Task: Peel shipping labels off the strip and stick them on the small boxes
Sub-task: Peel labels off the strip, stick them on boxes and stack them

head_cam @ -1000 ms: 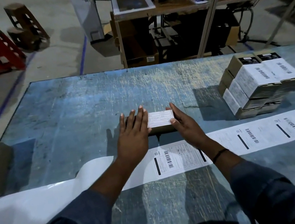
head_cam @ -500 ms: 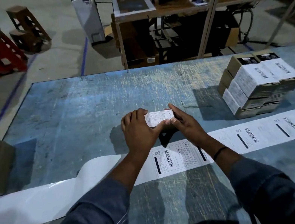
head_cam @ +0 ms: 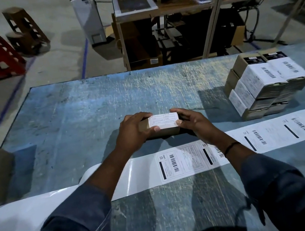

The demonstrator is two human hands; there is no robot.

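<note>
Left hand [head_cam: 132, 133] and right hand [head_cam: 194, 124] now grip the ends of the small box [head_cam: 163, 132] on the worktop [head_cam: 86, 116], just beyond the label strip [head_cam: 186, 160] along the near edge, no longer palm-flat smoothing its shipping label [head_cam: 164, 121], so I judge this one stuck.
</note>
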